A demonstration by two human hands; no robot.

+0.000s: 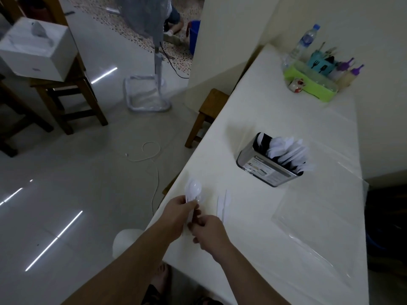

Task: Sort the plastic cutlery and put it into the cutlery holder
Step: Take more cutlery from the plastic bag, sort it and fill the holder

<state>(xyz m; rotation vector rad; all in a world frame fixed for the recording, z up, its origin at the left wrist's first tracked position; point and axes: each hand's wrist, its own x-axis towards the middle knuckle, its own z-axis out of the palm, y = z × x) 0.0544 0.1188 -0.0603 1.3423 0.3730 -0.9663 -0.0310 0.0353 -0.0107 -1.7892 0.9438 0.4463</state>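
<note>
A white table [275,216] runs from near to far along a cream wall; grey floor tiles lie to its left. At the near left edge of the table, the left hand [176,213] pinches white spoons [193,187] by their handles, bowls pointing far. The right hand [209,233] has its grip closed on the near ends of the same handles. Two white knives [222,204] lie flat on the table just right of the hands. The holder [265,167], a metal tin, stands farther right, already stocked with white cutlery. A green tray [308,84] sits at the far end.
</note>
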